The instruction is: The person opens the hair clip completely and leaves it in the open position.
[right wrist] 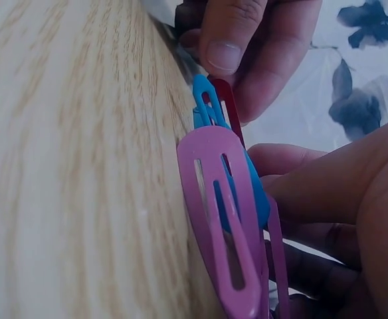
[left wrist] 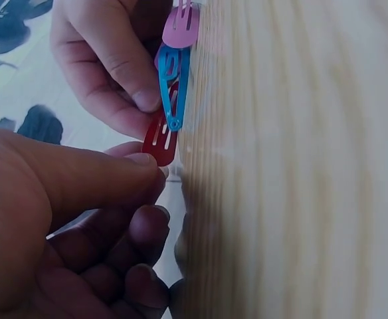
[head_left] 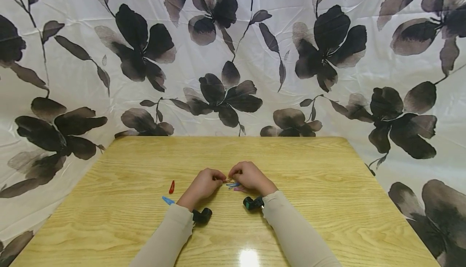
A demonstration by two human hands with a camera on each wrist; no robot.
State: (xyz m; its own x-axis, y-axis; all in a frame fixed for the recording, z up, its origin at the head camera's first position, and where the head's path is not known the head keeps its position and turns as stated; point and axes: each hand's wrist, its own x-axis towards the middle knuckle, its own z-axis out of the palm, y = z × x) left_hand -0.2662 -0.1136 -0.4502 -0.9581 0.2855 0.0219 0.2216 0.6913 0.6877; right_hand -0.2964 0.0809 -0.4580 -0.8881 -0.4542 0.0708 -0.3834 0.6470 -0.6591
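Note:
Near the middle of the table, my left hand [head_left: 204, 183] pinches the wide end of a red snap hair clip [left wrist: 158, 147] between thumb and fingers. My right hand [head_left: 252, 176] has its thumb and forefinger at the same clip's other end, pinching it; the blue clip partly hides that spot. A blue snap hair clip [left wrist: 173, 93] lies against the red one, nearer the table. Just beside it, under the right hand, is a pink hair clip [right wrist: 217, 206], large in the right wrist view. Another pink edge [right wrist: 278, 259] shows behind that clip.
Left of the left hand, another red hair clip [head_left: 172, 187] lies on the wooden table [head_left: 309, 210]. A light blue hair clip [head_left: 168, 200] rests close to the left wrist, partly covered by it. A flower-patterned cloth [head_left: 276, 56] hangs behind the table.

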